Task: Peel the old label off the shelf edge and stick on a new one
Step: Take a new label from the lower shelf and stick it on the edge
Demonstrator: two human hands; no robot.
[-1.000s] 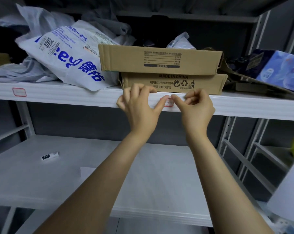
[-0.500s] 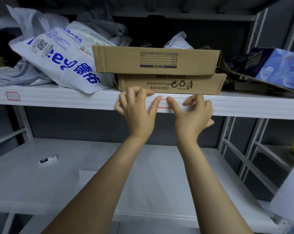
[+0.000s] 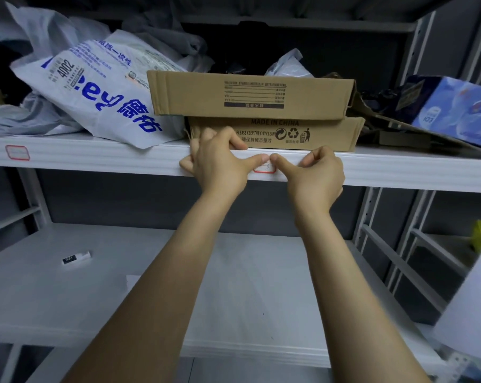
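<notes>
A white label with a red border (image 3: 264, 168) sits on the front of the white shelf edge (image 3: 399, 171), at the middle. Both thumbs lie on its upper part and their tips meet there, hiding its top. My left hand (image 3: 218, 161) has its fingers curled over the top of the shelf edge, with the thumb stretched right along the front. My right hand (image 3: 315, 172) has its fingers curled against the shelf front, with the thumb stretched left onto the label.
Two flat cardboard boxes (image 3: 250, 96) lie on the shelf just behind the hands, a white printed bag (image 3: 101, 92) to their left, a blue pack (image 3: 454, 106) to the right. Another red-bordered label (image 3: 17, 152) is at the far left. A small white item (image 3: 76, 257) lies on the lower shelf.
Both thumbs have moved together onto the label until their tips meet. My right hand's fingers have curled in, and my left fingers have hooked further over the shelf top.
</notes>
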